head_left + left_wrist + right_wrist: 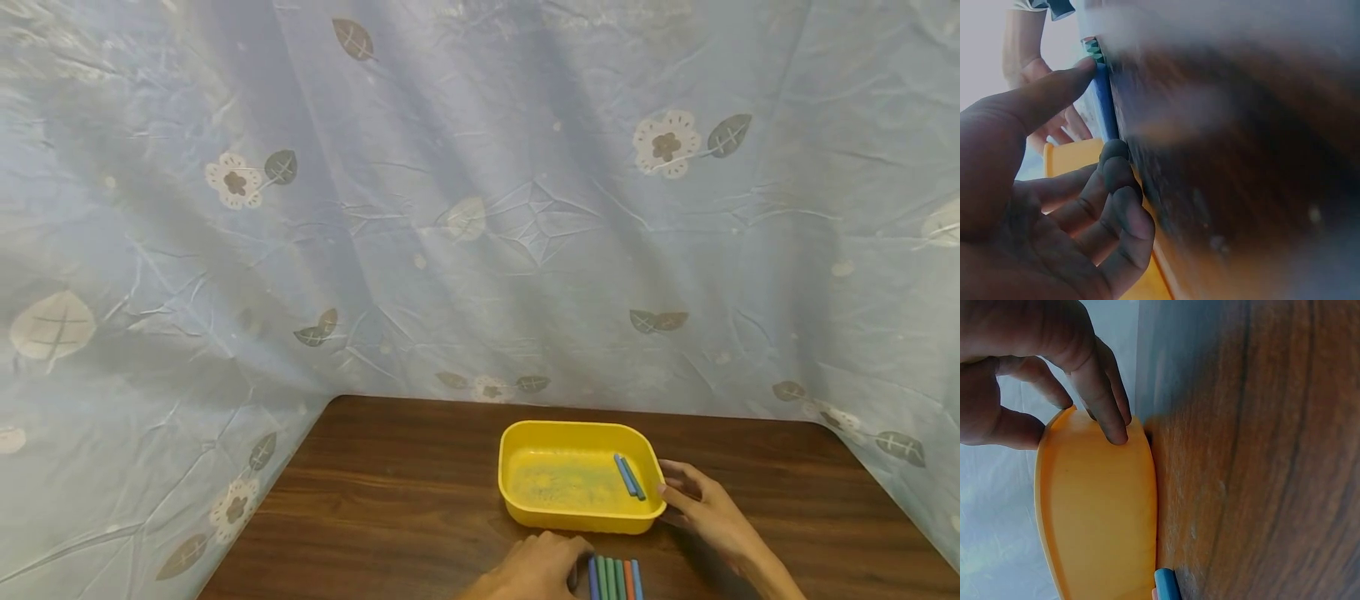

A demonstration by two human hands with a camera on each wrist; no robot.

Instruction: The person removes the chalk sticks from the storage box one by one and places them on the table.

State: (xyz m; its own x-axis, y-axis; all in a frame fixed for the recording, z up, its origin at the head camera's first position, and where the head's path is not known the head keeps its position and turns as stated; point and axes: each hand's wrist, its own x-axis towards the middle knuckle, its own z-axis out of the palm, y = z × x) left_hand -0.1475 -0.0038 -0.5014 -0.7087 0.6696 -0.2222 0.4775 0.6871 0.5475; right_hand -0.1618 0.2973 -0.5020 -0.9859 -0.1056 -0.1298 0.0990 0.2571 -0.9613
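Observation:
A row of coloured chalk sticks (618,575) lies on the table near the bottom edge of the head view. On its left side, my left hand (534,568) has its fingers curled at a dark blue chalk stick (1104,103). Its thumb touches one end and a fingertip the other. Behind the row stands a yellow plastic tray (555,521) holding a light blue chalk stick (624,475) and a dark green-blue one (633,479). My right hand (697,504) rests at its right end, thumb at the rim, loosely bent fingers against the outer wall.
A brown wood-grain table (390,492) carries everything. Pale blue patterned cloth (420,250) hangs behind and beside it. Chalk dust marks the tray's floor.

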